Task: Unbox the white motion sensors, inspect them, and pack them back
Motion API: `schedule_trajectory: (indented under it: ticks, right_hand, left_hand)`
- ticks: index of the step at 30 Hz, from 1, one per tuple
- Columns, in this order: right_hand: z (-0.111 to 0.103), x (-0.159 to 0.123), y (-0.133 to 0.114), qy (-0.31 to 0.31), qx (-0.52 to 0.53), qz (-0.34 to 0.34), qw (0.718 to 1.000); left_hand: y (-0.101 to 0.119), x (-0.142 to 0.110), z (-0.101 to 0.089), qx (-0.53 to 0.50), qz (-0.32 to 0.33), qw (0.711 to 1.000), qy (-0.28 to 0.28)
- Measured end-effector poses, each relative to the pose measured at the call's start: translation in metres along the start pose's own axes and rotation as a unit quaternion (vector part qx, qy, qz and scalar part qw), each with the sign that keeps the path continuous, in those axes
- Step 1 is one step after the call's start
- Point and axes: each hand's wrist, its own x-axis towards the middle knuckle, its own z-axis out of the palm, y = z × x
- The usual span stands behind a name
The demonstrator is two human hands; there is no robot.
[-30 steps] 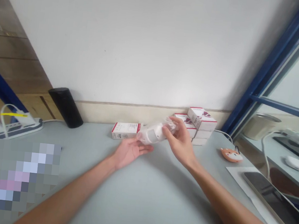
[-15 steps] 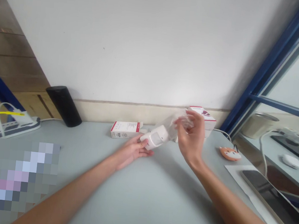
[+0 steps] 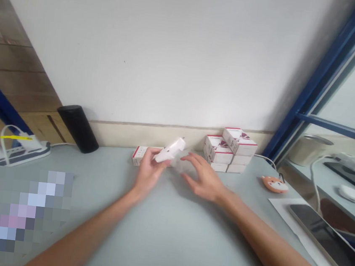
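Note:
A white plastic device that looks like a motion sensor [image 3: 171, 149] is tilted up above the table, gripped by my left hand [image 3: 148, 170]. Its edge and back side face me. Just to the right, a blurred clear plastic bag [image 3: 184, 164] hangs beside the device. My right hand [image 3: 204, 177] is at the bag with thumb and fingers spread apart. Whether the fingertips touch the bag is hard to tell. Behind my left hand lies a small white and red box [image 3: 137, 156], partly hidden.
Several white and red boxes [image 3: 218, 150] are stacked against the wall. A black cylinder [image 3: 78, 129] and a power strip [image 3: 27, 153] stand at left. An orange animal-faced case [image 3: 275, 184] and a phone-like dark device [image 3: 324, 241] on white paper lie at right.
The sensor has turned from its front face to its edge in my left hand. My right hand has come down and left, its fingers opening from their pinch on the bag.

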Motion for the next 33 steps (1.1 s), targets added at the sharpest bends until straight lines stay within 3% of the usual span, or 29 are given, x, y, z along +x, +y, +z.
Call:
schedule_trajectory:
  ticks: [3,6,8,11,17,22,25,29,33]
  right_hand:
    - [-0.005,0.003,-0.004,0.050,0.150,0.078,0.984]
    - [-0.013,0.006,-0.013,0.005,0.331,0.114,0.937]
    - [-0.016,0.008,-0.019,-0.012,0.396,0.138,0.908]
    - [-0.016,0.010,-0.022,0.024,0.403,0.159,0.901]
    - [-0.003,0.008,-0.019,0.104,0.301,0.107,0.942]
    - [-0.003,0.006,-0.025,0.077,0.270,0.081,0.956]
    - [-0.008,0.007,-0.028,0.083,0.258,0.103,0.957]
    - [-0.011,0.009,-0.024,0.101,0.234,0.132,0.958]
    - [-0.006,0.008,-0.016,0.095,0.209,0.144,0.962]
  left_hand:
    - [0.004,-0.006,-0.001,0.058,0.066,0.996,-0.011]
    - [0.012,-0.012,-0.004,0.149,0.148,0.977,-0.044]
    - [0.017,-0.015,-0.004,0.168,0.164,0.970,-0.058]
    - [0.020,-0.016,-0.001,0.154,0.150,0.974,-0.071]
    - [0.019,-0.017,0.005,0.154,0.138,0.973,-0.102]
    - [0.025,-0.023,0.010,0.105,0.075,0.988,-0.087]
    - [0.027,-0.023,0.012,-0.005,-0.026,0.992,-0.121]
    - [0.024,-0.020,0.014,-0.183,-0.184,0.948,-0.184]
    - [0.020,-0.020,0.014,-0.227,-0.222,0.928,-0.194]
